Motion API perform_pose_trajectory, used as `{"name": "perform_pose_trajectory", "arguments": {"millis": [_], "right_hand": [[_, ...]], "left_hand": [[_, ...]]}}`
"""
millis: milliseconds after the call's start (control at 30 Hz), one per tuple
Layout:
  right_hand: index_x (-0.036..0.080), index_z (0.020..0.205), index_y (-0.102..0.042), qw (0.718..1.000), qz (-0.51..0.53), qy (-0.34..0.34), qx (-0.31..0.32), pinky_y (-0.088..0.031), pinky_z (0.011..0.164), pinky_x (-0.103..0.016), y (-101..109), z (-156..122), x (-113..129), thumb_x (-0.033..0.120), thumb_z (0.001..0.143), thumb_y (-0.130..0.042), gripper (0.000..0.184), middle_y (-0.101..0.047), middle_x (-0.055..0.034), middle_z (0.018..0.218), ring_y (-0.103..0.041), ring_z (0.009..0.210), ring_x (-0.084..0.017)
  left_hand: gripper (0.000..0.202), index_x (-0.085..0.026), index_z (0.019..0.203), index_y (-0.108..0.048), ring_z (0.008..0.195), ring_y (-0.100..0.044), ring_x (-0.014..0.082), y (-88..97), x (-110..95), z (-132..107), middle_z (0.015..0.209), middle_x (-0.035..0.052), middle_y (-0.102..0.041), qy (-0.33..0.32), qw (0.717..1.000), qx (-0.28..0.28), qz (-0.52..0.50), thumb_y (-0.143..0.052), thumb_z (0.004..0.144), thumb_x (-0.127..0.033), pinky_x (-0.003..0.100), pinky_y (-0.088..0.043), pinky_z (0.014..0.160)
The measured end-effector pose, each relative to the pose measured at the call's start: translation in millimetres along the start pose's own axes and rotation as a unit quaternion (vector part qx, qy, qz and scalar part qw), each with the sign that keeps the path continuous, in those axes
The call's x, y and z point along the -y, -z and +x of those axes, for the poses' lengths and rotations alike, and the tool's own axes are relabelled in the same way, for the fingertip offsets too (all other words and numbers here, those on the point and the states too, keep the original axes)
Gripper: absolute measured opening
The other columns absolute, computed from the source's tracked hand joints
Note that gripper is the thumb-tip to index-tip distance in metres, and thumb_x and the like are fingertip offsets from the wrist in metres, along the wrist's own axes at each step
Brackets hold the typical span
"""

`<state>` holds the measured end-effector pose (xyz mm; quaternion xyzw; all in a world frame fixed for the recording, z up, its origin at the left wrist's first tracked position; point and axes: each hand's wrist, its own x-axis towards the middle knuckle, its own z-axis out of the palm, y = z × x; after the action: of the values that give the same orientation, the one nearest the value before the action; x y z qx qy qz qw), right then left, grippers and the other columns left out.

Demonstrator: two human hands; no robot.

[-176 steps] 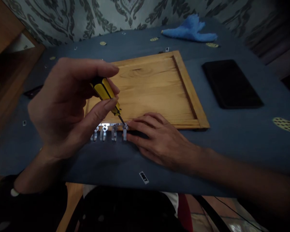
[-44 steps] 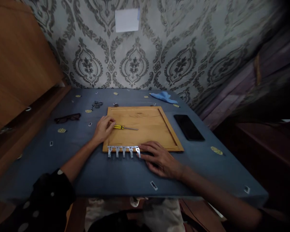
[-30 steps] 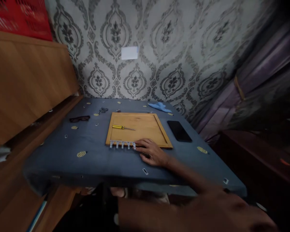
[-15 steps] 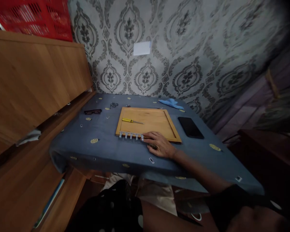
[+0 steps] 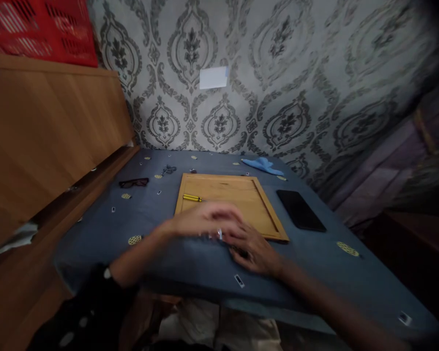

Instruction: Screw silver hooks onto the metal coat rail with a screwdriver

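Screwdriver (image 5: 192,198) is laid on the board (image 5: 250,204); at the board's near edge, hooks (image 5: 220,235) are mostly hidden by the left hand (image 5: 208,219) and right hand (image 5: 258,251); whether anything is grasped by either cannot be told.

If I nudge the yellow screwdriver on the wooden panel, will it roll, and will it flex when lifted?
The screwdriver may roll when pushed, since it lies unheld on the wooden panel, though the raised rim would probably stop it. It should lift stiffly, judging by the straight handle; its far end is hidden by the left hand.
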<state>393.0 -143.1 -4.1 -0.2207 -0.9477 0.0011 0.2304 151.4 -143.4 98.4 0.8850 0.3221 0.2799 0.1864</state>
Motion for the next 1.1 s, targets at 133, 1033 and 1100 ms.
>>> {"name": "perform_pose_trajectory", "arguments": {"millis": [133,1033,1100], "right_hand": [[0.021,0.124,-0.066,1.000,0.011,0.013,-0.013,-0.053,0.098,-0.049,5.5,0.8,3.8,0.016,0.089,-0.055,0.037,-0.065,-0.0140,0.133,-0.059,0.122,-0.028],[0.023,0.123,-0.066,0.999,0.033,-0.011,-0.032,-0.055,0.094,-0.049,10.7,2.5,8.1,0.013,0.089,-0.053,0.038,-0.067,-0.0130,0.130,-0.061,0.119,-0.027],[0.023,0.122,-0.066,0.999,0.032,-0.011,-0.030,-0.055,0.095,-0.049,11.4,2.8,8.2,0.013,0.090,-0.052,0.036,-0.067,-0.0127,0.129,-0.062,0.119,-0.027]], "left_hand": [[0.037,-0.015,0.125,-0.060,0.105,-0.065,0.0212,64.9,131.2,14.1,0.122,0.0104,-0.063,0.188,0.978,-0.077,0.056,-0.061,0.097,-0.039,0.042,-0.059,0.089],[0.037,-0.016,0.126,-0.060,0.110,-0.064,0.0226,96.6,272.2,-16.4,0.127,0.0109,-0.062,0.352,0.909,-0.061,0.217,-0.061,0.097,-0.039,0.044,-0.058,0.094],[0.036,-0.017,0.126,-0.060,0.111,-0.064,0.0227,89.1,270.5,-16.3,0.127,0.0110,-0.062,0.340,0.911,-0.053,0.226,-0.061,0.097,-0.039,0.045,-0.057,0.095]]}}
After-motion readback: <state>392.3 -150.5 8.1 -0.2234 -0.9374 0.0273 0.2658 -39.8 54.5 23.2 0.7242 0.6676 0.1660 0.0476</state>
